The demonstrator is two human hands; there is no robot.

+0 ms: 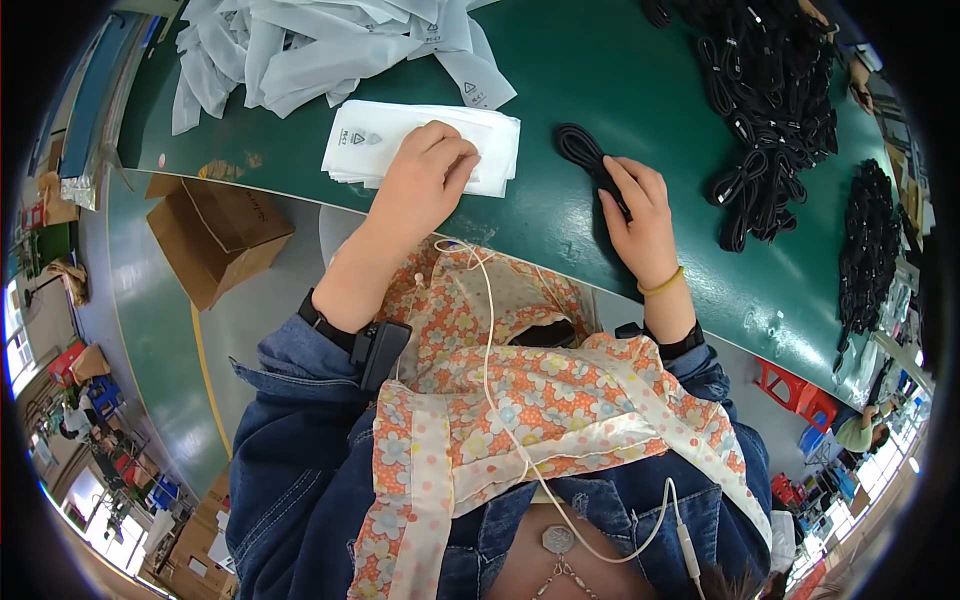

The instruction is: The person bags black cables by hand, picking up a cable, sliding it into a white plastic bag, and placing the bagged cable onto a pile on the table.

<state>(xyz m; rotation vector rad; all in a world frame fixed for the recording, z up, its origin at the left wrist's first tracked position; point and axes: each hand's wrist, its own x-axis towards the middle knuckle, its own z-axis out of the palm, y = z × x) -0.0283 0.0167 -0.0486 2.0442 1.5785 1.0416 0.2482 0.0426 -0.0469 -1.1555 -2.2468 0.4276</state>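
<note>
My left hand (425, 175) is over a neat stack of flat white plastic bags (365, 135) near the table's front edge. Its fingers are bent and closed, thumb against fingertips, on the top bag's right half. How much of the bag lies between the fingertips is hidden. To the right, my right hand (642, 218) is closed around one end of a coiled black cable (580, 145). The coil's looped far end sticks out past my fingers, pointing up and left, and rests on the green tabletop.
A loose heap of white plastic bags (320, 65) covers the far left of the green table (560, 60). Bundled black cables (745, 130) pile up at the far right, with another row (868, 250) beyond. An open cardboard box (220, 235) stands below the table's left edge. Other people's hands (860, 85) show at far right.
</note>
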